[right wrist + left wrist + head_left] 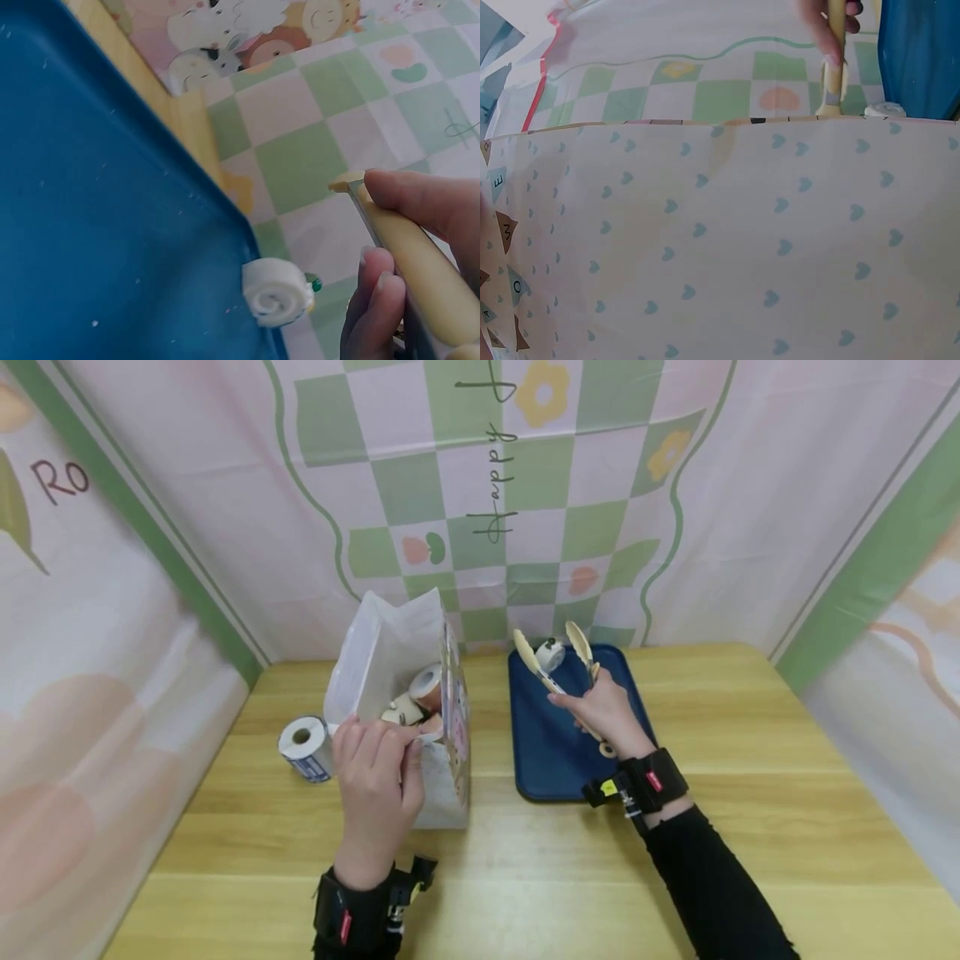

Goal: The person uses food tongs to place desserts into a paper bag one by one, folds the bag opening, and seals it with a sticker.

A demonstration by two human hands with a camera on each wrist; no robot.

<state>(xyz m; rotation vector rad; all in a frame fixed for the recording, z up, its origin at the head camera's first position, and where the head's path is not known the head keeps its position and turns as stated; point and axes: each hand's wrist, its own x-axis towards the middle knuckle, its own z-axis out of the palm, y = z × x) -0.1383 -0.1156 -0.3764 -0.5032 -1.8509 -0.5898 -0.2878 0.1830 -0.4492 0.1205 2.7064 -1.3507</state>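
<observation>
At the near rim of a white paper bag (442, 793), my left hand (377, 772) pinches the edge between thumb and fingers. The bag's heart-patterned side (727, 232) fills the left wrist view. Inside lie a paper-like roll (427, 685) and a pale, dark-marked piece (403, 710). My right hand (611, 714) grips cream-tipped tongs (528, 656) above a blue tray (536, 760). The tong arms are spread, one on either side of a small white spiral roll (276, 292) at the tray's far end. Contact between tongs and roll cannot be told.
Left of the bag, a roll of labels (303, 747) stands on the wooden table (247, 827). A printed curtain (480, 485) hangs close behind the tray and bag, with further curtains at both sides.
</observation>
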